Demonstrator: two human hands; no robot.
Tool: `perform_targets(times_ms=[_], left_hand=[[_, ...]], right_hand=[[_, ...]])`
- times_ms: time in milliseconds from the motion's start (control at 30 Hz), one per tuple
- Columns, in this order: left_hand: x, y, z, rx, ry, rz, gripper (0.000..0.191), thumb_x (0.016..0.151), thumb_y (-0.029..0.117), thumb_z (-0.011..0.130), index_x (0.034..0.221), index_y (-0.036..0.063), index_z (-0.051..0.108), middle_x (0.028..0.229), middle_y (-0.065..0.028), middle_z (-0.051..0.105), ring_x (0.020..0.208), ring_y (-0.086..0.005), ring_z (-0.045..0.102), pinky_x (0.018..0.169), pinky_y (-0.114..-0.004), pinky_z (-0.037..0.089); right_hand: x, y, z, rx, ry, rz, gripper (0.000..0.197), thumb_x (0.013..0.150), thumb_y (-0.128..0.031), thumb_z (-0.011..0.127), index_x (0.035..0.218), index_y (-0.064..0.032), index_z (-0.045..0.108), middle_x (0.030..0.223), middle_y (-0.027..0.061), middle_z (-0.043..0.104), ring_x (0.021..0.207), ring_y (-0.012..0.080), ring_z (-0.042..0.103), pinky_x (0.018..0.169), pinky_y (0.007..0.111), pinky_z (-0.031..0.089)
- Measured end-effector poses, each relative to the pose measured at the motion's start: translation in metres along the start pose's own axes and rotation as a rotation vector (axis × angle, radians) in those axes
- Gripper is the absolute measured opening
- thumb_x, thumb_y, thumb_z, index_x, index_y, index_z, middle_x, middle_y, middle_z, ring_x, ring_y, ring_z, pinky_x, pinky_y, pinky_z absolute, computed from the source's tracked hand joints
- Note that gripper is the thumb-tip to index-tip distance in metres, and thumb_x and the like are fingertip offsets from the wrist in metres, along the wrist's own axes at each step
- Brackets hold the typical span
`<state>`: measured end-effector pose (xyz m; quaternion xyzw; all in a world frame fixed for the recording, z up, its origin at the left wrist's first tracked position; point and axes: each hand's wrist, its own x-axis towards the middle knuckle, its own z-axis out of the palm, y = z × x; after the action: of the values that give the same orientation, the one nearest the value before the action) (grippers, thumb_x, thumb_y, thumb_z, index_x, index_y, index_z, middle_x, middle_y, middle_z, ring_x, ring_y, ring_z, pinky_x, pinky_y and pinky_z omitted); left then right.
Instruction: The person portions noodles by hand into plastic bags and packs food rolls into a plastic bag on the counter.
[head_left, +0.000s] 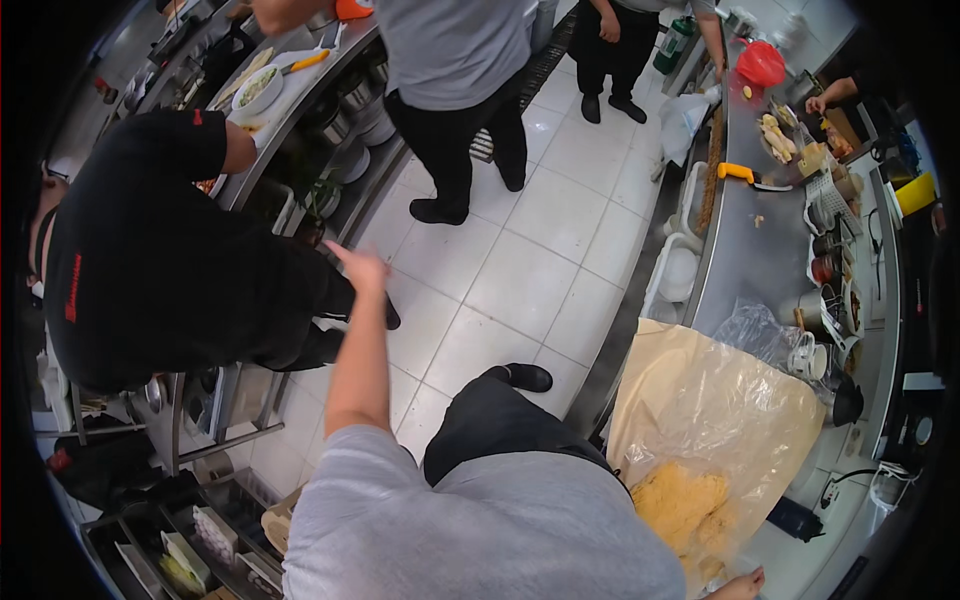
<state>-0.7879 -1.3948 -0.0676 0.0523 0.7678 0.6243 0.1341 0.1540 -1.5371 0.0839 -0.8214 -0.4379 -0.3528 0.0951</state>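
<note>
My left hand (362, 268) is stretched forward over the tiled floor, its fingers apart and slightly blurred, with nothing in it. It is close to the dark trousers of a co-worker in a black shirt (150, 247). My right hand (742, 586) shows only partly at the bottom edge, beside a large open paper bag (637, 382) with a clear plastic liner (750, 420). Whether that hand grips anything cannot be told. Orange-yellow powder (679, 495) lies in the bag, which rests at the near end of the steel counter (757, 259).
A yellow-handled knife (739, 174), raw poultry (778, 140) and a red plastic bag (760, 63) lie along the right counter. Other co-workers stand on the tiles (559, 199) ahead. On the left counter are a white bowl (257, 88) and another yellow-handled knife (309, 61). Ingredient bins (180, 562) stand lower left.
</note>
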Motion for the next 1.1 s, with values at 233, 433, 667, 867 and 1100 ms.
perform_targets(times_ms=[233, 433, 667, 867, 1100], left_hand=[[0.038, 0.051, 0.009, -0.103, 0.119, 0.084, 0.083, 0.086, 0.015, 0.06, 0.148, 0.0192, 0.005, 0.105, -0.0135, 0.058, 0.064, -0.0252, 0.062, 0.044, -0.035, 0.048], [0.0, -0.166, -0.013, 1.058, -1.055, -1.248, 0.05, 0.088, 0.023, 0.057, 0.13, 0.0011, 0.041, 0.108, -0.0245, 0.057, 0.085, -0.0408, 0.065, 0.07, -0.052, 0.056], [-0.03, -0.089, 0.152, 1.085, -1.158, -0.365, 0.046, 0.09, 0.029, 0.052, 0.13, 0.0072, 0.041, 0.116, -0.0157, 0.054, 0.088, -0.0344, 0.062, 0.068, -0.048, 0.051], [-0.068, -0.051, 0.302, 1.002, -1.236, -0.112, 0.038, 0.091, 0.025, 0.049, 0.127, 0.0144, 0.045, 0.107, -0.0108, 0.059, 0.079, -0.0279, 0.063, 0.062, -0.043, 0.049], [-0.224, -0.098, 0.31, 1.264, -1.848, 0.014, 0.042, 0.089, 0.031, 0.055, 0.124, 0.0108, 0.046, 0.107, -0.0121, 0.06, 0.081, -0.0277, 0.064, 0.063, -0.04, 0.049]], right_hand=[[-0.044, 0.048, -0.035, 0.07, -0.085, 0.589, 0.032, 0.092, -0.032, 0.053, 0.11, -0.0069, 0.063, 0.096, 0.014, 0.066, 0.083, 0.0271, 0.061, 0.072, 0.041, 0.049], [-0.1, 0.056, -0.044, 0.319, -0.088, 0.788, 0.036, 0.095, -0.027, 0.05, 0.109, 0.0046, 0.059, 0.103, 0.0186, 0.064, 0.092, 0.03, 0.058, 0.087, 0.037, 0.044], [-0.064, 0.045, -0.11, 0.381, 0.254, 0.915, 0.026, 0.091, -0.026, 0.058, 0.102, -0.0029, 0.065, 0.077, -0.0011, 0.056, 0.068, 0.0073, 0.046, 0.062, 0.023, 0.04], [0.004, 0.003, -0.246, 0.7, 0.647, 0.917, 0.018, 0.089, -0.02, 0.061, 0.093, -0.0034, 0.066, 0.063, -0.0037, 0.05, 0.056, 0.0063, 0.043, 0.05, 0.022, 0.036], [-0.078, 0.038, -0.307, 0.212, 0.615, 0.991, 0.019, 0.088, -0.02, 0.062, 0.092, -0.0022, 0.067, 0.069, -0.0014, 0.058, 0.058, 0.0075, 0.046, 0.054, 0.024, 0.039]])
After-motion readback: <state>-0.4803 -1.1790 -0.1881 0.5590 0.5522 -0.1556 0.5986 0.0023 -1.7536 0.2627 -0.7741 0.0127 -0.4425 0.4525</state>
